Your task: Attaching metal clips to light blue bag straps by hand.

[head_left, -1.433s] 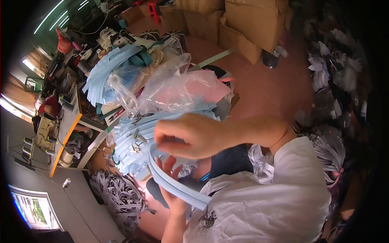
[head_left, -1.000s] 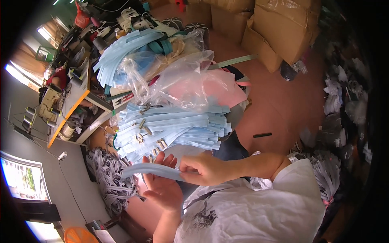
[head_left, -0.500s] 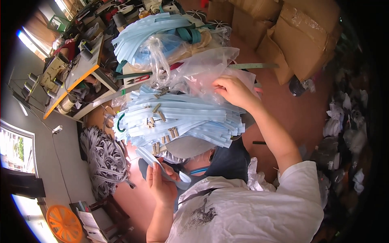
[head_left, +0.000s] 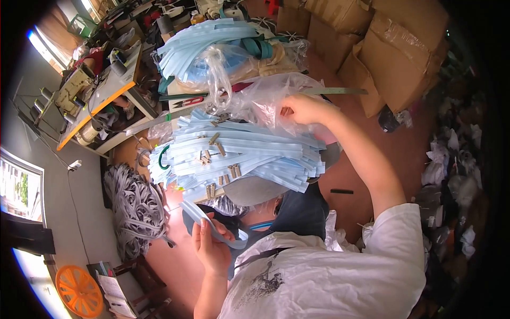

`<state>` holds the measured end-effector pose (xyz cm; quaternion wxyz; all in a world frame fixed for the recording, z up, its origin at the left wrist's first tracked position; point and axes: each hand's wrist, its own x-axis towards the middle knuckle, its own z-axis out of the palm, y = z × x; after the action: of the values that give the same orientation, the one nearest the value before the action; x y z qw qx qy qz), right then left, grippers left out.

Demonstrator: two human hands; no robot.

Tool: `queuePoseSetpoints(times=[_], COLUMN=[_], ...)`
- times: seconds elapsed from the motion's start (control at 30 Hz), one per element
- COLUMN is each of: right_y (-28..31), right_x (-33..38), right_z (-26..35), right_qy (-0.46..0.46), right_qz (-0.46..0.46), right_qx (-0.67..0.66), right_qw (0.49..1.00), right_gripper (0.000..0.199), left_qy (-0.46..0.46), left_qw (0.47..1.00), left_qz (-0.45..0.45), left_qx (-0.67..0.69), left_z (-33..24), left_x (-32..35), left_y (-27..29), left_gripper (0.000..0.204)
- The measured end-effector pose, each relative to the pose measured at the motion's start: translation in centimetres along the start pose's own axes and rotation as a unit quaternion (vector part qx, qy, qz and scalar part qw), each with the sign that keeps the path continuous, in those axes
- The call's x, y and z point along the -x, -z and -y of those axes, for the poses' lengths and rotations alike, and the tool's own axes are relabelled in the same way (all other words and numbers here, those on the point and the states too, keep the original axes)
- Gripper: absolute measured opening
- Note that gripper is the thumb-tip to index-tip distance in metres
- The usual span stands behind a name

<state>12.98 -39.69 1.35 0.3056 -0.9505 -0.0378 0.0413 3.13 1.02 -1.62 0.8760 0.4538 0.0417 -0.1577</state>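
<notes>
Low at lap, left hand grip clamped on blue strip; right hand outstretched, pinching clear bag.

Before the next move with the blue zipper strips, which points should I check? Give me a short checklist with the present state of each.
1. Left hand grips one blue strip: ok.
2. Right hand reaches the clear plastic bag: ok.
3. What the right fingers pinch: cannot tell.
4. Pile of blue zipper strips lies flat, not sliding: ok.
5. Metal sliders sit on several strips: ok.
</notes>
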Motion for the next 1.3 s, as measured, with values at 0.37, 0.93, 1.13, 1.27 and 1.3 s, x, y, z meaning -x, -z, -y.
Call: queuePoseSetpoints(times=[0.37,0.93,1.13,1.27,1.3], right_y=[2.9,-4.1,-2.9,-2.9,-3.1], right_x=[-1.7,-2.0,-2.0,-2.1,-2.4], right_z=[3.5,-3.4,2.9,0.8,0.6], right_qy=[0.011,-0.045,-0.230,-0.184,-0.185], right_qz=[-0.088,0.016,0.026,0.069,0.090], right_qx=[0.211,0.168,-0.101,0.063,0.141], right_qw=[0.973,0.985,0.968,0.978,0.968], right_gripper=[0.031,0.029,0.036,0.044,0.046], left_qy=[-0.004,0.022,0.006,-0.004,-0.005], left_qw=[1.000,1.000,0.999,0.999,0.999], left_qz=[-0.010,-0.001,-0.012,0.019,0.015], left_qx=[-0.002,-0.003,-0.040,-0.049,-0.049], left_z=[-0.6,0.2,0.4,-0.1,0.0], left_x=[0.3,0.6,0.5,0.8,0.9], left_y=[0.6,1.4,1.3,0.6,0.7], left_gripper=[0.026,0.027,0.028,0.029,0.029])
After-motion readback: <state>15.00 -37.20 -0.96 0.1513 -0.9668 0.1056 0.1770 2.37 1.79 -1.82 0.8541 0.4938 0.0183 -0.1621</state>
